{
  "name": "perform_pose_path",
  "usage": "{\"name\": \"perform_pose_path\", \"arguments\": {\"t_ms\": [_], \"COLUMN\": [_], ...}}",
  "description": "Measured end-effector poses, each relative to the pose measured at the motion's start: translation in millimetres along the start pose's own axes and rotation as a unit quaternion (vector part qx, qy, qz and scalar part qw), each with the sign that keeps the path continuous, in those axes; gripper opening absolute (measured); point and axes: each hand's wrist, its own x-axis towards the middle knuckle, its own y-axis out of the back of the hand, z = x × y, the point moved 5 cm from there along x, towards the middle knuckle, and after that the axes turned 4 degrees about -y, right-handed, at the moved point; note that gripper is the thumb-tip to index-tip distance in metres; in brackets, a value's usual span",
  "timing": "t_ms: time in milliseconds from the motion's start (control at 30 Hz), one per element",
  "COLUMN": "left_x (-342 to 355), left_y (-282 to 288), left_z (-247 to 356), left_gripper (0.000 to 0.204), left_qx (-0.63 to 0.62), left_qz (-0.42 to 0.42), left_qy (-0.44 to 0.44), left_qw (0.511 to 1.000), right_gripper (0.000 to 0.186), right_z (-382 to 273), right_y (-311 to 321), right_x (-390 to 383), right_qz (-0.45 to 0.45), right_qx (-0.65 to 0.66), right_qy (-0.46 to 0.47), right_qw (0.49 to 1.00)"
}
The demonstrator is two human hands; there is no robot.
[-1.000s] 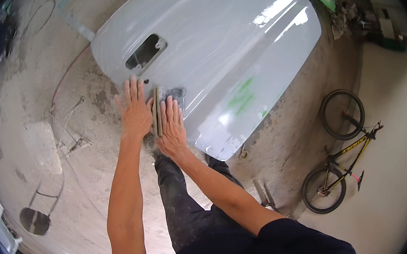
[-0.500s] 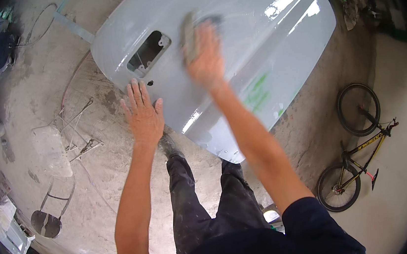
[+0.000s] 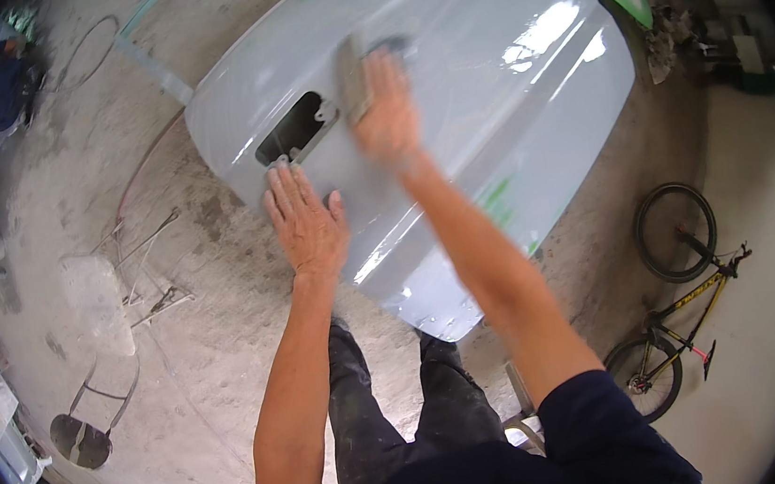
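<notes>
The right hand [image 3: 386, 114] has left the near edge of the panel [image 3: 496, 103], where it worked beside the other hand, and is now farther up the surface with the block [image 3: 350, 76]. The block sits on the panel just right of the cutout [image 3: 292, 127], and a dark pad [image 3: 393, 45] shows past the fingertips. The right fingers look straight and close together, but blur and a hidden thumb mean I cannot tell whether they pinch the block or just press it. The left hand [image 3: 310, 226] has shifted inward too: it lies flat, fingers slightly apart, thumb spread, tips by the cutout's lower edge. To judge by this, the rubbing has passed to the right hand alone, the left merely resting or steadying.
</notes>
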Motion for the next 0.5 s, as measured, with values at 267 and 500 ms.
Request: {"name": "perform_pose_path", "arguments": {"t_ms": [267, 500], "left_x": [7, 7], "left_y": [4, -2], "left_z": [8, 5], "left_gripper": [0.076, 0.071], "left_qx": [-0.008, -0.021], "left_qz": [0.003, 0.020], "left_qy": [0.022, -0.005], "left_qw": [1.000, 1.000], "right_gripper": [0.068, 0.067], "right_z": [139, 252], "right_y": [10, -1], "right_x": [38, 99], "right_qz": [-0.036, 0.022], "right_qx": [0.091, -0.116], "right_qy": [0.139, -0.042], "right_qw": [0.986, 0.992]}}
